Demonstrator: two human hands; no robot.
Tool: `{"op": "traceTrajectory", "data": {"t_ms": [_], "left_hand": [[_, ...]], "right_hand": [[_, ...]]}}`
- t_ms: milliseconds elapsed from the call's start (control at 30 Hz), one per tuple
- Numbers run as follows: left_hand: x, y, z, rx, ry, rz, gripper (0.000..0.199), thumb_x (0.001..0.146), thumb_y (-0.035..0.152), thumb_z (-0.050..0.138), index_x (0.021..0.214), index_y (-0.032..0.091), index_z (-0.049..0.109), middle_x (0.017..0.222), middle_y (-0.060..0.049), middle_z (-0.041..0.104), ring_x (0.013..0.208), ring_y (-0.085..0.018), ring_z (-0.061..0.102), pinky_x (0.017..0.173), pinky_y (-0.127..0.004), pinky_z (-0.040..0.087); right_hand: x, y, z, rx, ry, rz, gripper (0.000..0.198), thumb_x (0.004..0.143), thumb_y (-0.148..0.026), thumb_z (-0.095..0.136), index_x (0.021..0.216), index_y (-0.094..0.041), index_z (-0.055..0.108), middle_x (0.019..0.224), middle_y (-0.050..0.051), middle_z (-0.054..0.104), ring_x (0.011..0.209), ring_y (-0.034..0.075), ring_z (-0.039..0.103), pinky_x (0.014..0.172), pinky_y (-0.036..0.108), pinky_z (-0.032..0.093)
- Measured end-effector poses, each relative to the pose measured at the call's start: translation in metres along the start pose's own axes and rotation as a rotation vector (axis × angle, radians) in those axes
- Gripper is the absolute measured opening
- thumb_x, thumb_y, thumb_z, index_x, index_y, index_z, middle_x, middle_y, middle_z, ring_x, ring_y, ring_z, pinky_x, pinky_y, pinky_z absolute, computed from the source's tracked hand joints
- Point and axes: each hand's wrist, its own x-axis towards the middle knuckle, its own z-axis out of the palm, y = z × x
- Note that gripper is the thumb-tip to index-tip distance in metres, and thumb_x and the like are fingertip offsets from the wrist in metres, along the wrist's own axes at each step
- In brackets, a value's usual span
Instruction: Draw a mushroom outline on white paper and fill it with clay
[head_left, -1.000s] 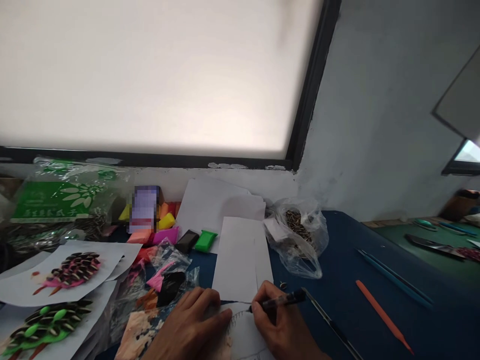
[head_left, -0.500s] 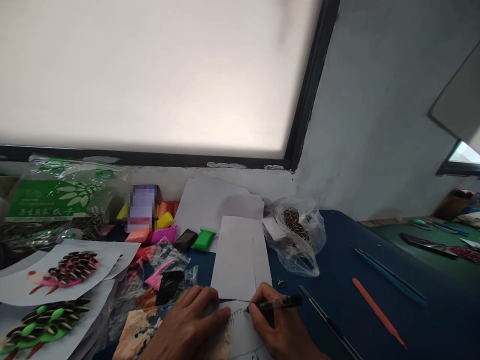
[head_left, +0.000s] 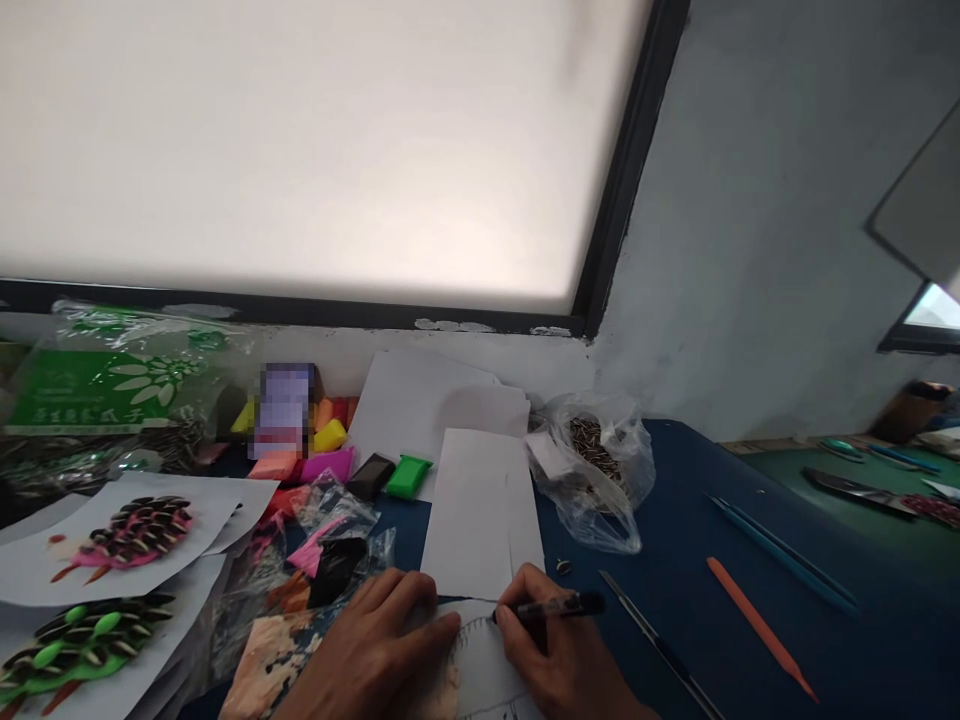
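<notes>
In the head view my right hand (head_left: 551, 650) is closed round a black pen (head_left: 562, 606), its tip touching a white sheet of paper (head_left: 487, 662) at the bottom centre. A curved pencil-like line with short strokes along it runs across that sheet. My left hand (head_left: 382, 640) lies on the sheet's left side with fingers stretched and spread a little, pressing it. Beyond the hands lies a blank white paper (head_left: 480, 510). One loose sunflower seed (head_left: 563, 567) sits just right of it.
A plastic bag of seeds (head_left: 596, 455) stands behind to the right. An orange clay tool (head_left: 761, 628) and blue tweezers (head_left: 784, 555) lie at right. At left are seed-and-clay hedgehog pictures (head_left: 139, 535), colourful clay packs (head_left: 409, 477) and a green seed bag (head_left: 97, 390).
The pen tip has shifted very slightly left along the curved line, where a few more short strokes show. My left hand stays in place. The camera view has moved a little.
</notes>
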Motion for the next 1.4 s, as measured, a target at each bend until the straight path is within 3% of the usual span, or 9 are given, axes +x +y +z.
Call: {"op": "traceTrajectory", "data": {"t_ms": [300,467,633,800,1033,1400], "left_hand": [[-0.002,-0.001,0.003,-0.004,0.016,0.0,0.02,0.102,0.033,0.05,0.115,0.025,0.063,0.104,-0.009,0.062,0.086,-0.025,0.058,0.071,-0.034,0.047],[-0.003,-0.004,0.009,0.018,0.056,0.019,0.021,0.101,0.025,0.047,0.112,0.026,0.064,0.102,-0.008,0.062,0.083,-0.023,0.056,0.07,-0.032,0.047],[-0.003,-0.006,0.012,0.023,0.064,0.026,0.021,0.099,0.038,0.053,0.112,0.025,0.065,0.101,-0.008,0.061,0.082,-0.023,0.055,0.069,-0.031,0.046],[-0.003,-0.003,0.009,0.015,0.065,0.008,0.02,0.101,0.03,0.049,0.111,0.026,0.066,0.1,-0.008,0.061,0.083,-0.023,0.055,0.068,-0.03,0.046],[-0.002,-0.002,0.005,0.009,0.032,-0.004,0.021,0.102,0.034,0.049,0.114,0.026,0.065,0.104,-0.008,0.062,0.085,-0.024,0.057,0.07,-0.032,0.047],[-0.001,0.0,0.001,-0.005,-0.002,-0.014,0.023,0.105,0.031,0.042,0.115,0.026,0.062,0.105,-0.009,0.061,0.087,-0.025,0.057,0.072,-0.035,0.046]], "right_hand": [[0.001,0.002,0.001,-0.033,0.013,-0.002,0.021,0.09,-0.038,0.044,0.076,-0.023,0.043,0.062,-0.003,0.045,0.056,0.016,0.046,0.054,0.026,0.031],[0.001,-0.002,0.0,-0.005,0.005,0.008,0.022,0.088,-0.041,0.044,0.074,-0.023,0.042,0.061,-0.003,0.045,0.054,0.015,0.045,0.053,0.027,0.03],[0.002,-0.003,-0.001,-0.003,-0.007,0.029,0.024,0.086,-0.043,0.044,0.074,-0.023,0.043,0.062,-0.002,0.046,0.056,0.016,0.047,0.054,0.027,0.031],[0.0,-0.002,-0.001,0.013,-0.021,0.022,0.025,0.086,-0.044,0.046,0.074,-0.023,0.043,0.062,-0.002,0.045,0.056,0.016,0.046,0.054,0.027,0.032],[-0.002,0.003,-0.001,0.06,0.094,0.06,0.024,0.087,-0.044,0.045,0.075,-0.024,0.042,0.064,-0.002,0.045,0.059,0.016,0.047,0.054,0.027,0.037],[0.0,-0.002,-0.002,-0.015,0.033,0.076,0.025,0.086,-0.046,0.043,0.074,-0.023,0.043,0.062,-0.003,0.045,0.056,0.016,0.047,0.053,0.027,0.033]]}}
